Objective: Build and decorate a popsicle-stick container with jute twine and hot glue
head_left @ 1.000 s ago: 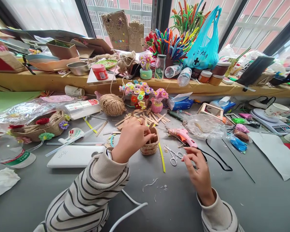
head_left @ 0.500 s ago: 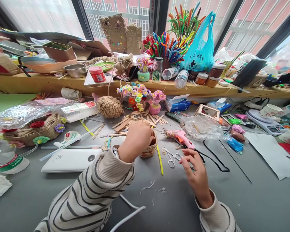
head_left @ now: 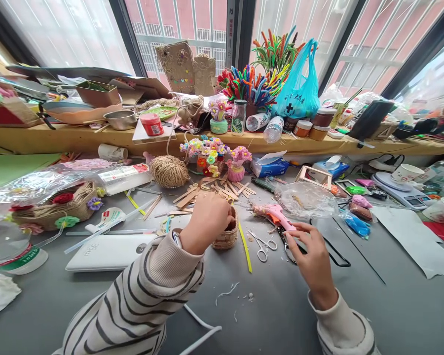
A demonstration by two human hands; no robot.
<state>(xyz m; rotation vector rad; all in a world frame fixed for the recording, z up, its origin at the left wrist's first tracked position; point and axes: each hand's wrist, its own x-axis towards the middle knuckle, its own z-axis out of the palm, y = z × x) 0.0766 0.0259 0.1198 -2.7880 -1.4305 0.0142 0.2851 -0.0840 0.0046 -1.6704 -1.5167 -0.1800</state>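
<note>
Covering part of the basket (head_left: 225, 240) on the desk (head_left: 259, 315), my left hand (head_left: 210, 221) hides its grip; my right hand's (head_left: 313, 256), at the glue gun (head_left: 277, 215) right of it, I can't judge. Basket walls look built; sticks (head_left: 187, 198) behind lie unused.

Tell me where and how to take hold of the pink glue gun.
Grip the pink glue gun around its handle, coming from the near right with the right hand. The gun lies on the desk with its handle slanting toward that hand, whose fingertips are at or very near the handle's end. The other end points away, so it looks the more awkward hold.
</note>
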